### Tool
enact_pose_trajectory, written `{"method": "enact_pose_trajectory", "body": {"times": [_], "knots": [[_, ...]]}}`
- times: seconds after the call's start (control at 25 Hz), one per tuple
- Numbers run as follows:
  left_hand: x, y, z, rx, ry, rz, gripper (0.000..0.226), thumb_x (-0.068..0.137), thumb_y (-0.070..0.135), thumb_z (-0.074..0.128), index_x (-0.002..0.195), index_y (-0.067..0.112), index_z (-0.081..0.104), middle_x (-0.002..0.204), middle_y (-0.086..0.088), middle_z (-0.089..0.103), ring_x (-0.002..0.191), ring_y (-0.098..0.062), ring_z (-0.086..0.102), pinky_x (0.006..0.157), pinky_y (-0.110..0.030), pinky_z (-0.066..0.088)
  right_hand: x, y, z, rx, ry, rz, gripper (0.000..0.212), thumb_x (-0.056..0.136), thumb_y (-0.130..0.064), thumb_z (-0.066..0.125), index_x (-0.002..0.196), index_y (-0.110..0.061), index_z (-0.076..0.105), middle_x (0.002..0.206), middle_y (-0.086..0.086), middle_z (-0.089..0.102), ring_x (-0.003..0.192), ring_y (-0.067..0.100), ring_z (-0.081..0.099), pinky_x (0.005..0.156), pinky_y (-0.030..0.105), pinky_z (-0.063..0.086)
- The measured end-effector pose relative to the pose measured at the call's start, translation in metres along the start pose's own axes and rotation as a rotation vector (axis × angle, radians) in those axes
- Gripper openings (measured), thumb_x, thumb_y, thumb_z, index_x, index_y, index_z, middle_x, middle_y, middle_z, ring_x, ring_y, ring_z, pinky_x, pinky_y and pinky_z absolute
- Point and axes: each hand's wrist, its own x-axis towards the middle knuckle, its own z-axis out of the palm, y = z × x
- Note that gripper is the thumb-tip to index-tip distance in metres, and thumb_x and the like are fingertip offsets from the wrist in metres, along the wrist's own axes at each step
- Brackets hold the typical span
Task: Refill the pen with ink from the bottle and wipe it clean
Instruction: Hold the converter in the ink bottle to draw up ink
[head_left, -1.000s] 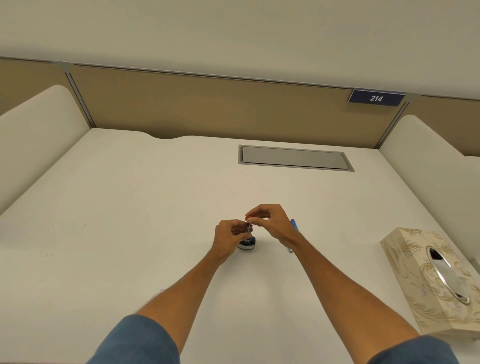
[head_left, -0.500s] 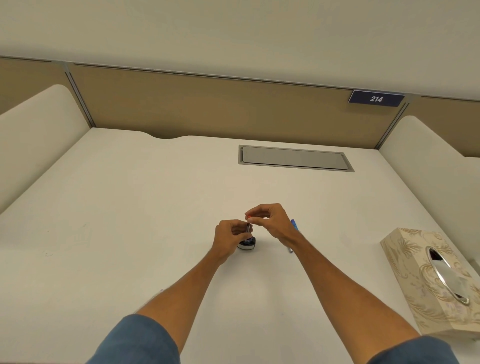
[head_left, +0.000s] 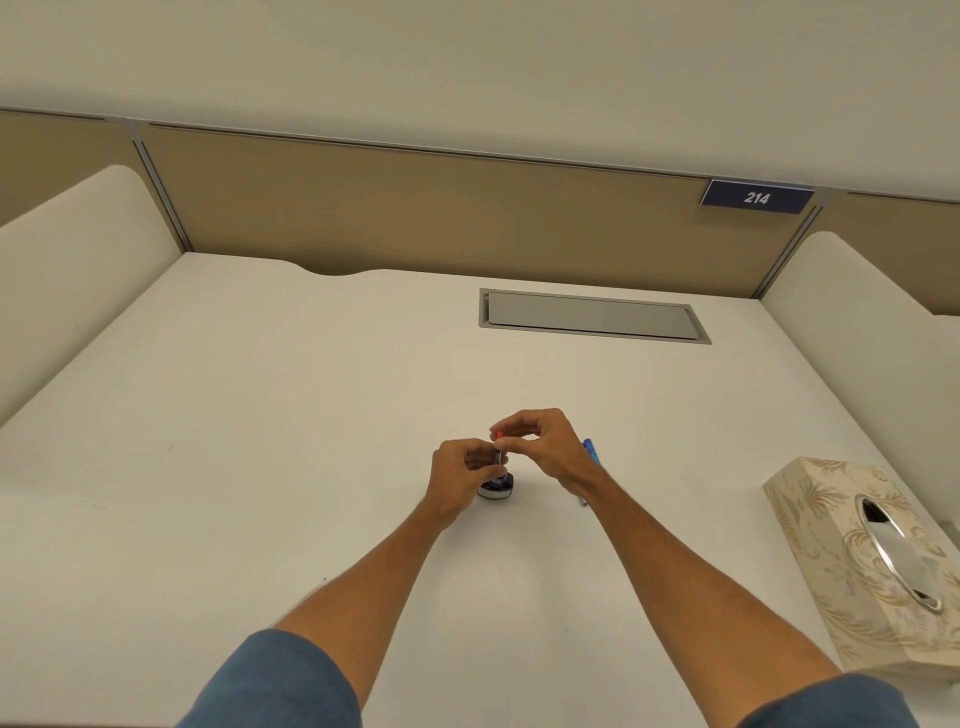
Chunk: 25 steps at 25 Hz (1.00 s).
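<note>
If the pen (head_left: 498, 458), pinched by left hand (head_left: 460, 475) and right hand (head_left: 545, 447), is jerked, the bottle (head_left: 497, 491) at its 6 o'clock could be tipped.

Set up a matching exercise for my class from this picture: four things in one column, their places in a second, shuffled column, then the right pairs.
Things
1. ink bottle
2. pen part
3. tissue box
4. number plate

Places
a. on the partition, far right
b. on the desk, by the left hand
c. at the desk's right edge
d. upright, pinched by the right hand

Pairs: 1-b, 2-d, 3-c, 4-a
</note>
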Motion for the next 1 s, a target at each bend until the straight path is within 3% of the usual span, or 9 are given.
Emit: {"method": "enact_pose_trajectory", "body": {"times": [0.32,0.52,0.76,1.0], "knots": [[0.0004,-0.0017,-0.0001,-0.005,0.005,-0.001,0.024,0.073,-0.007,0.075,0.095,0.002,0.073,0.088,-0.012,0.076,0.078,-0.017,0.074,0.071,-0.019,0.056,0.0014,0.0007,0.0007,-0.026,0.037,-0.009,0.013,0.076,-0.012,0.079,0.087,-0.008,0.074,0.085,0.006,0.075,0.082,0.019,0.071,0.081,0.028,0.057],[0.0009,-0.0033,0.0005,-0.015,0.009,0.0,0.024,0.073,-0.007,0.075,0.096,0.001,0.074,0.088,-0.013,0.076,0.079,-0.019,0.074,0.072,-0.021,0.057,-0.0005,0.0021,-0.0005,-0.013,0.018,0.008,0.015,0.08,-0.011,0.075,0.094,-0.009,0.076,0.091,0.006,0.076,0.088,0.017,0.071,0.087,0.028,0.056],[-0.0001,-0.0032,0.0011,-0.015,0.014,0.0,0.024,0.073,-0.007,0.075,0.096,0.0,0.073,0.088,-0.012,0.076,0.079,-0.018,0.074,0.073,-0.021,0.057,-0.0001,0.0002,-0.0004,-0.032,0.035,-0.012,0.011,0.076,-0.011,0.078,0.085,-0.009,0.074,0.085,0.006,0.075,0.081,0.018,0.071,0.082,0.03,0.057],[0.0004,-0.0045,0.0011,-0.007,0.019,0.004,0.023,0.073,-0.006,0.075,0.095,0.002,0.074,0.087,-0.011,0.076,0.079,-0.019,0.074,0.074,-0.022,0.058,-0.001,0.0013,-0.0013,-0.017,0.027,0.009,0.014,0.078,-0.013,0.077,0.092,-0.012,0.076,0.09,0.004,0.076,0.088,0.018,0.071,0.086,0.03,0.056]]}}
